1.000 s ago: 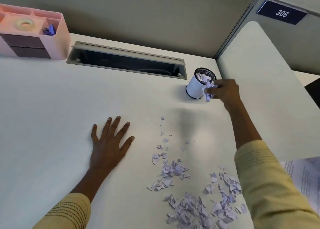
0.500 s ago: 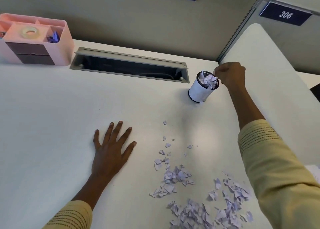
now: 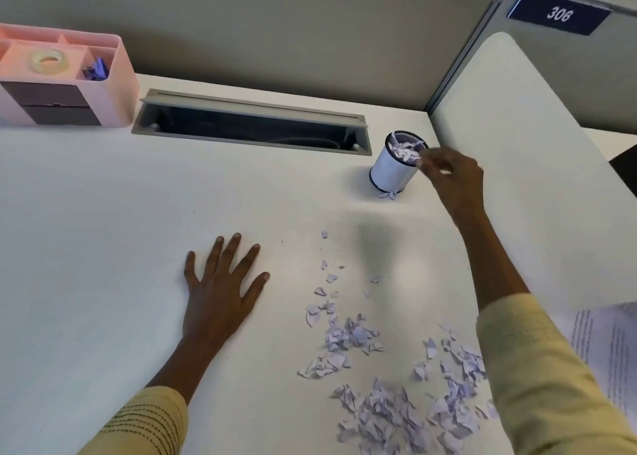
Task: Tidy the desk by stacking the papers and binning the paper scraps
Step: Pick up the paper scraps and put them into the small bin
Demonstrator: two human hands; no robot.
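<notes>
The bin at the tabletop's back edge is nearly full, yet many scraps remain near the front edge. The left hand lies spread flat; whether the right hand at the rim pinches anything is unclear.

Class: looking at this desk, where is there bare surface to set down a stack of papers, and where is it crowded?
Bare: the desk from the left hand to the pink organizer, and below the cable tray. Crowded: paper scraps front right, the cup with the right hand.
</notes>
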